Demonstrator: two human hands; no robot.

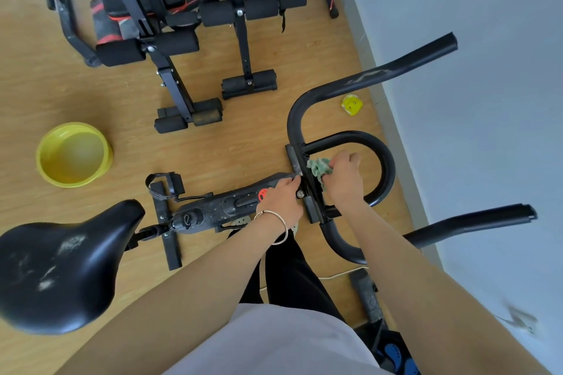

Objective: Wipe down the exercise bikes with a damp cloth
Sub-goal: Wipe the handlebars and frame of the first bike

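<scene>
A black exercise bike stands below me, its dusty saddle (61,265) at lower left and its looped handlebar (380,161) at right. My right hand (344,179) is closed on a crumpled green cloth (318,169) and presses it against the handlebar's centre bracket (297,161). My left hand (281,198), with a thin bangle on the wrist, rests on the bike's frame just left of that bracket, fingers curled against the post. A red knob (262,194) shows beside the left hand.
A yellow bowl (73,154) sits on the wooden floor at left. Black workout benches with foam rollers (189,49) stand at the back. A small yellow object (351,104) lies near the grey wall (487,100) on the right. A white cable (341,273) runs along the floor.
</scene>
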